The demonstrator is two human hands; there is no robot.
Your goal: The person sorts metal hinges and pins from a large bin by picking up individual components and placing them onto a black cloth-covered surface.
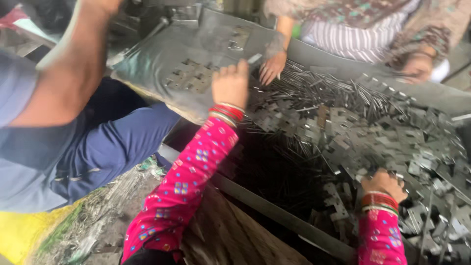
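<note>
My left hand (230, 84), in a pink patterned sleeve with red bangles, reaches forward over a grey metal sheet (162, 59). Its fingers are curled, and a small shiny metal piece (254, 59) sticks out at the fingertips. Several flat hinge plates (189, 77) lie in rows on the sheet just left of this hand. My right hand (383, 183) rests knuckles-up in a big heap of grey hinge plates (373, 137). Its fingers are bent down into the heap and hidden. Thin metal pins (314, 86) lie piled behind the heap.
A person in blue (73, 142) sits close on the left, one bare arm raised. Across the heap another person in patterned clothes has one hand (272, 66) on the pins and the other hand (417, 66) farther right. A metal tray edge (274, 208) runs diagonally below.
</note>
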